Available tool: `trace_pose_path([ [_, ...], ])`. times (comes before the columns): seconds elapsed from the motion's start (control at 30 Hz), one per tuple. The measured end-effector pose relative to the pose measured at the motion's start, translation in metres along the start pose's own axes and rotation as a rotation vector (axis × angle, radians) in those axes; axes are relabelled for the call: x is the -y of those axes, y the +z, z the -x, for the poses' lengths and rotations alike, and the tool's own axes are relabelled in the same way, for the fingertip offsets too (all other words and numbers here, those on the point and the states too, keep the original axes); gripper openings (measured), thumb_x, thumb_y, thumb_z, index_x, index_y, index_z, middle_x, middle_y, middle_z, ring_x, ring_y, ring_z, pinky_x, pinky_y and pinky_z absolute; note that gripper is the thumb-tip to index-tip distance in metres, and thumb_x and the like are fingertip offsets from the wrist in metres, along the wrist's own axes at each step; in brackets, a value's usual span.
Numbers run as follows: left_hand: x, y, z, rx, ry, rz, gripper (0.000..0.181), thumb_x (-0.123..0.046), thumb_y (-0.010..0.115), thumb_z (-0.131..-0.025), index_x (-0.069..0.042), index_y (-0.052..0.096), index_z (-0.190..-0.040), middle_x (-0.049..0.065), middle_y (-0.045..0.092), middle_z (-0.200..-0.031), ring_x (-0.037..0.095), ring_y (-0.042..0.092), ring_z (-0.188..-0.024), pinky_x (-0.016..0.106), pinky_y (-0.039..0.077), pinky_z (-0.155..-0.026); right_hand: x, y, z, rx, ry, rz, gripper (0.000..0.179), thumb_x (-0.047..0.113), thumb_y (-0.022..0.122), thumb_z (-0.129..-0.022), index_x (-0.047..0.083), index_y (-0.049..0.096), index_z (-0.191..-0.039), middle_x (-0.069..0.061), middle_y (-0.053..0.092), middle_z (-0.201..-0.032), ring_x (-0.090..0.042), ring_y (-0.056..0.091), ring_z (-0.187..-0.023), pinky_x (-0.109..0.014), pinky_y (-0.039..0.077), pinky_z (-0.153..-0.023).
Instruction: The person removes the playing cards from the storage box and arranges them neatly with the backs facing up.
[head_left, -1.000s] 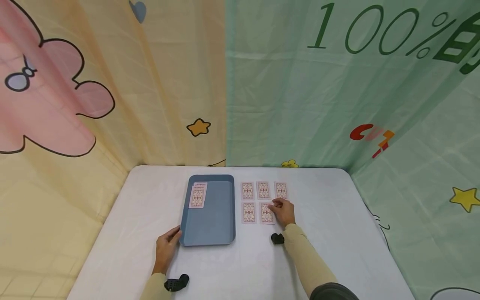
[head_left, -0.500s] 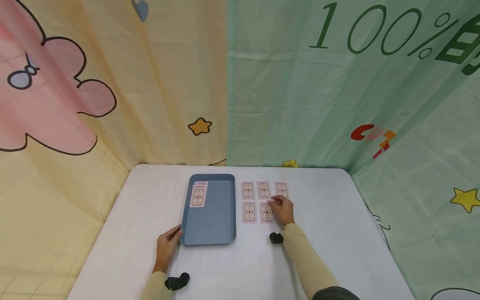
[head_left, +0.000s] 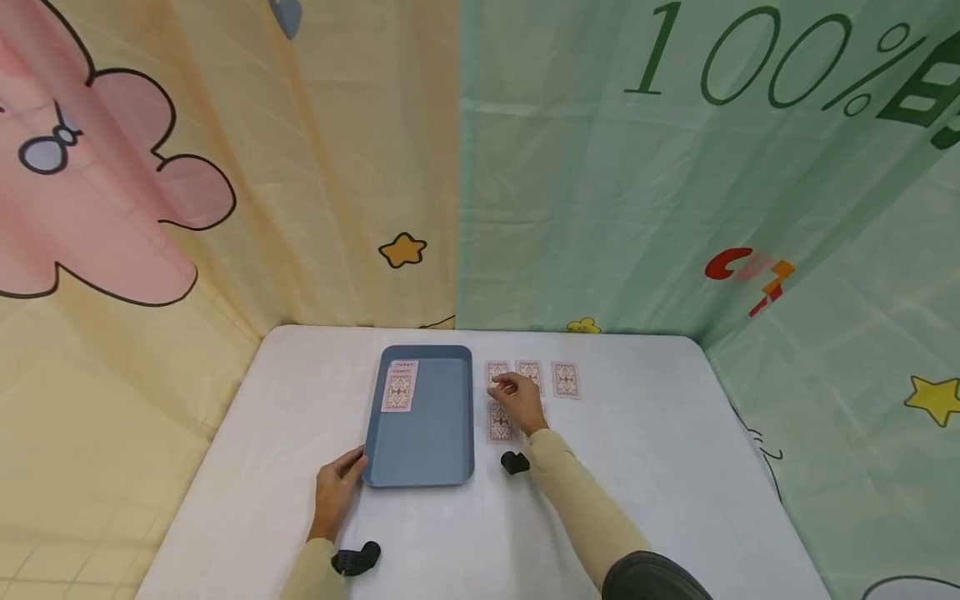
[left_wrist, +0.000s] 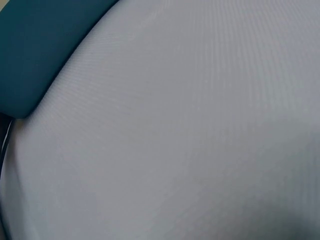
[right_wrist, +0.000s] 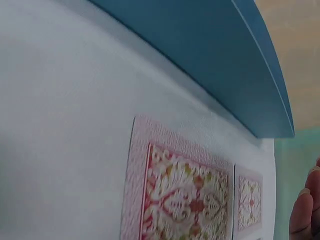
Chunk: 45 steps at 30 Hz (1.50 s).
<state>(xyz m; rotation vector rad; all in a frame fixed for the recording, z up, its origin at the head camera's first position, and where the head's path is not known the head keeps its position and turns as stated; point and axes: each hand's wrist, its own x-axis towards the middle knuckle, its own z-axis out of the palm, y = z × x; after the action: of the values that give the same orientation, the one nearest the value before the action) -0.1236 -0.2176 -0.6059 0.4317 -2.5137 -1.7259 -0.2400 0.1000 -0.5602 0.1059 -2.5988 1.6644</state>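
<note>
Face-down playing cards [head_left: 566,380] with red-patterned backs lie in two rows right of a blue tray [head_left: 420,450]. Over them hovers my right hand [head_left: 521,404], its fingers bent and no card visible in them. It partly covers the middle cards. The right wrist view shows a card [right_wrist: 187,200] flat on the cloth and my fingertips [right_wrist: 302,212] at the edge, apart from it. My left hand [head_left: 335,496] holds the tray's near left corner, thumb by the rim. The left wrist view shows only the tray's edge [left_wrist: 45,50]. Overlapping cards [head_left: 399,392] lie at the tray's upper left.
A white cloth [head_left: 637,467] covers the table. Patterned curtains [head_left: 585,208] stand behind it and at both sides. Black wrist devices [head_left: 357,558] are worn on both arms.
My right hand has moved left and slightly up, from the right end of the lower row to above the left and middle cards. My left hand stays at the tray corner.
</note>
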Motion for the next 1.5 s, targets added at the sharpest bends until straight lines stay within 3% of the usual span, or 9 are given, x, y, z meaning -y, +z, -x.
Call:
trace_pose_path([
  [0.37,0.001,0.000,-0.001,-0.029,0.019,-0.011,0.032,-0.010,0.061,-0.095,0.007,0.063,-0.121,0.022,0.064,-0.120,0.025,0.060,-0.109,0.004,0.039,-0.080,0.029,0.051,-0.016,0.082,-0.116,-0.036,0.026,0.004,0.072,-0.085,-0.008,0.066,-0.108,-0.011,0.063,-0.087,-0.018,0.057,-0.079,-0.028,0.050,-0.072],
  [0.6,0.000,0.000,-0.001,-0.022,0.009,0.001,0.032,-0.010,0.062,-0.094,0.006,0.063,-0.122,0.022,0.064,-0.119,0.003,0.059,-0.096,0.004,0.039,-0.078,0.043,0.077,-0.025,0.112,-0.106,-0.005,0.032,0.007,0.074,-0.084,-0.004,0.066,-0.113,-0.011,0.063,-0.094,-0.021,0.059,-0.084,-0.029,0.050,-0.075],
  [0.7,0.000,-0.001,-0.002,-0.015,0.009,0.009,0.032,-0.011,0.062,-0.094,0.006,0.063,-0.122,0.021,0.064,-0.120,0.001,0.058,-0.096,0.004,0.038,-0.079,0.046,0.086,-0.030,0.118,-0.107,-0.007,0.037,0.010,0.076,-0.083,-0.004,0.065,-0.115,-0.014,0.064,-0.098,-0.023,0.059,-0.087,-0.030,0.051,-0.075],
  [0.87,0.000,0.000,-0.001,-0.013,0.020,0.008,0.032,-0.011,0.062,-0.094,0.006,0.064,-0.121,0.022,0.065,-0.119,0.011,0.061,-0.102,0.004,0.038,-0.080,0.046,0.102,-0.034,0.121,-0.059,-0.045,0.042,0.011,0.078,-0.081,-0.004,0.064,-0.118,-0.016,0.063,-0.102,-0.025,0.057,-0.090,-0.032,0.050,-0.077],
  [1.13,0.002,0.002,0.002,-0.054,0.051,0.018,0.030,-0.010,0.063,-0.093,0.008,0.065,-0.118,0.024,0.066,-0.115,0.004,0.061,-0.095,0.005,0.040,-0.080,0.044,0.127,-0.042,0.132,-0.027,-0.046,0.044,0.008,0.081,-0.077,-0.004,0.064,-0.116,-0.018,0.063,-0.104,-0.026,0.057,-0.090,-0.032,0.049,-0.078],
  [1.37,0.000,0.002,0.004,-0.006,0.026,0.066,0.032,-0.012,0.063,-0.094,0.007,0.064,-0.120,0.023,0.065,-0.118,-0.001,0.059,-0.095,0.007,0.042,-0.081,0.037,0.140,-0.048,0.102,0.055,-0.030,0.044,0.005,0.083,-0.073,-0.001,0.067,-0.113,-0.012,0.063,-0.100,-0.023,0.056,-0.089,-0.029,0.047,-0.078],
  [1.43,-0.011,-0.002,0.007,0.005,0.021,0.077,0.032,-0.009,0.063,-0.094,0.009,0.063,-0.120,0.025,0.064,-0.118,-0.003,0.059,-0.093,0.007,0.042,-0.081,0.037,0.143,-0.049,0.108,0.071,-0.042,0.044,0.003,0.083,-0.072,-0.001,0.067,-0.113,-0.011,0.063,-0.100,-0.023,0.055,-0.089,-0.029,0.047,-0.079],
  [1.5,-0.010,-0.004,0.007,0.013,0.022,0.083,0.032,-0.009,0.063,-0.094,0.010,0.062,-0.120,0.025,0.064,-0.118,-0.004,0.058,-0.092,0.006,0.042,-0.080,0.037,0.147,-0.049,0.110,0.088,-0.044,0.044,0.003,0.083,-0.072,0.000,0.067,-0.113,-0.010,0.063,-0.099,-0.021,0.055,-0.089,-0.029,0.047,-0.079],
])
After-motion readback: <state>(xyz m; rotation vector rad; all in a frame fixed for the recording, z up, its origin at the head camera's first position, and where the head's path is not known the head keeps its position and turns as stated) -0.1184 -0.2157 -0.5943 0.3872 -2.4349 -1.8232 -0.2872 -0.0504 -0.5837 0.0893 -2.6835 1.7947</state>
